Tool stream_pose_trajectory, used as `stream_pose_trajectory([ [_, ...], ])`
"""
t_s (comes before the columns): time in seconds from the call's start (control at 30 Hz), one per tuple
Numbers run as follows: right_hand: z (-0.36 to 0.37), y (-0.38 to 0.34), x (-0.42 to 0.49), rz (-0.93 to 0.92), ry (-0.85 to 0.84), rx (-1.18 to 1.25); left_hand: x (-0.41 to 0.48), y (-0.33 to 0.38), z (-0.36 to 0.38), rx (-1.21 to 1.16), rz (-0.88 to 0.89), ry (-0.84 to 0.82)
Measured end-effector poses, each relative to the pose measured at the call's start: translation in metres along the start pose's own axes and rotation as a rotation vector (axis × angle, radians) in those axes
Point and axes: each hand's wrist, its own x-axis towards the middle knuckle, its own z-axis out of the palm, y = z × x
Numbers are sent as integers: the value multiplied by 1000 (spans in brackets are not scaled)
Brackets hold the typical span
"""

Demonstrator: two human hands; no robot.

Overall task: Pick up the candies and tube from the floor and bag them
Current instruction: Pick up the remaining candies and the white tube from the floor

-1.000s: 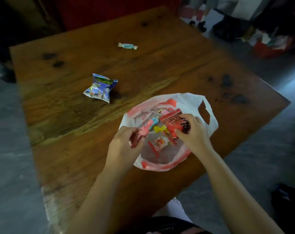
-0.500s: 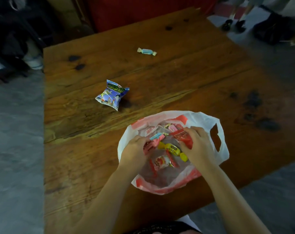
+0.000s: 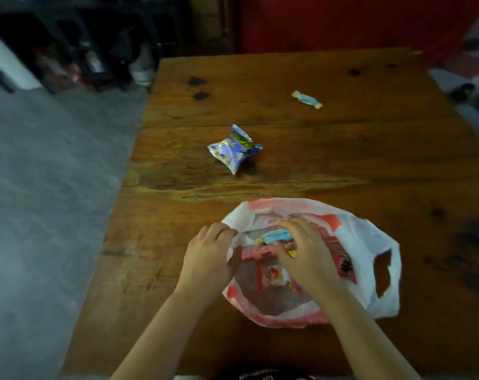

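Note:
A white and red plastic bag [image 3: 370, 242] lies open on the wooden table [image 3: 342, 160]. My left hand [image 3: 208, 256] pinches the bag's left rim. My right hand [image 3: 306, 253] is inside the bag, fingers curled over the blue end of the pink tube [image 3: 257, 253], thumb against it. A white and red candy [image 3: 274, 275] and a red packet [image 3: 342, 259] lie in the bag, partly hidden by my right hand. A blue and silver packet [image 3: 234, 149] and a blue wrapped candy [image 3: 306, 99] lie on the table beyond the bag.
Grey floor [image 3: 54, 201] runs along the table's left edge. Dark shelving with clutter [image 3: 95, 58] stands at the back left, a red panel [image 3: 342, 20] behind the table. Shoes [image 3: 474, 94] lie on the floor at the far right.
My left hand let go of the pink tube and moved to the bag's left rim. My right hand shifted left over the tube. The view swung, so the table sits further right.

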Motion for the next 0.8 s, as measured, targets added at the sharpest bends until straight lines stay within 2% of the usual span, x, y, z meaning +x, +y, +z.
stream_pose_trajectory([
  [0.1, 12, -26, 11, -149, -89, -51, -32, -25, -14, 76, -160, 26],
  [0.2, 33, -62, 20, -322, -175, -61, -74, -54, -31, 109, -403, 79],
  [0.37, 80, -131, 19, -585, -302, -78, -155, -100, -63, 81, -763, 347],
  [0.6, 158, -216, -10, -811, -429, -109, -258, -142, -89, 163, -1033, 501],
  [0.8, 230, -304, -59, -947, -535, -110, -340, -184, -109, 125, -1214, 550],
])
